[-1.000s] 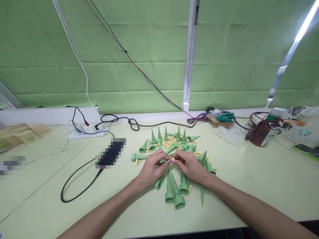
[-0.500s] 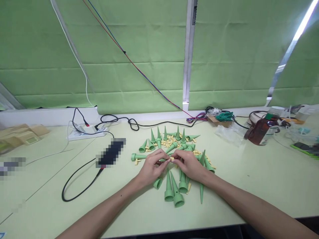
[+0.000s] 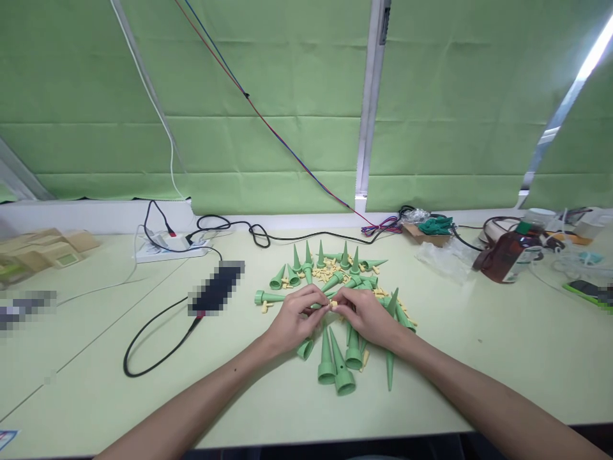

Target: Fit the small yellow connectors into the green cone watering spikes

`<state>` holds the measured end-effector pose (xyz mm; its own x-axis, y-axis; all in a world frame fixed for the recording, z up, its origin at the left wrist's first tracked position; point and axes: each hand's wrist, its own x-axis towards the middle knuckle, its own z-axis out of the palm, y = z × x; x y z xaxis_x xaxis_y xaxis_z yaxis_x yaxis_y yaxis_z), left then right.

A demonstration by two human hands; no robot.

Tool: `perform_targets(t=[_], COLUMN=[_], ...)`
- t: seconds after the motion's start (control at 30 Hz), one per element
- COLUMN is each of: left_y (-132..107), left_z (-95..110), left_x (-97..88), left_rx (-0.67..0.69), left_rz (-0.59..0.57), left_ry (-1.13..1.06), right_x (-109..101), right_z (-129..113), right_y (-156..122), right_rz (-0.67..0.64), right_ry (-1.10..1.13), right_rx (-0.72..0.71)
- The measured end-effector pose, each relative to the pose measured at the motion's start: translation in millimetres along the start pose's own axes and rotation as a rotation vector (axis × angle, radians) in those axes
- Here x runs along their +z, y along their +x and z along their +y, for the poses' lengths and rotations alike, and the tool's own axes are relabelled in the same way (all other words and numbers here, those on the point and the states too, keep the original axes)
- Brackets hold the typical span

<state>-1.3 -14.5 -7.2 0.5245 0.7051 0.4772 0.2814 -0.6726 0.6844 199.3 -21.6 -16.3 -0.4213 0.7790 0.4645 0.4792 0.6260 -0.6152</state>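
Observation:
My left hand [image 3: 299, 317] and my right hand [image 3: 365, 313] meet over a spread of green plastic watering spikes. Fingertips of both pinch one small yellow plastic piece [image 3: 334, 305] between them; its far side is covered by the fingers. In front of the hands lie hollow-ended green spikes [image 3: 343, 377], tips pointing away from me. Behind them, several more green spikes [image 3: 307, 255] stand upright or lie on their sides around a heap of small yellow T-shaped pieces [image 3: 330, 273]. One long green spike [image 3: 390, 367] lies partly under my right wrist.
On the left, a dark blurred device [image 3: 218, 287] trails a black cable near a white power strip [image 3: 172, 246]. Brown boxes [image 3: 52, 252] sit at the far left. Toward the right are a plastic bag [image 3: 445, 259], a brown bottle [image 3: 505, 255] and a green-edged phone [image 3: 587, 291].
The whole view has shifted slightly. Both hands keep nearly the same pose around the small yellow piece, with only slight finger movement.

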Motion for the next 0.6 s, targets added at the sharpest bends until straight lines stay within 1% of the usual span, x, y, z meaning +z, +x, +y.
perform_targets(t=[0.27,0.47,0.6], left_y=[0.8,-0.4,-1.0], left_z=[1.5,-0.8,-2.9], left_x=[0.1,2.9,3.2], left_rx=[-0.015,-0.042,-0.074], left_rz=[-0.006,0.012,-0.01], left_ry=[-0.024,-0.074,-0.121], right_x=[-0.4,-0.9,-1.0], right_z=[0.9,1.3,1.1], right_y=[-0.5,-0.6,-0.9], right_rz=[-0.019,-0.028,-0.033], right_ry=[-0.067,-0.095,-0.107], right_rx=[-0.012,-0.013,-0.013])
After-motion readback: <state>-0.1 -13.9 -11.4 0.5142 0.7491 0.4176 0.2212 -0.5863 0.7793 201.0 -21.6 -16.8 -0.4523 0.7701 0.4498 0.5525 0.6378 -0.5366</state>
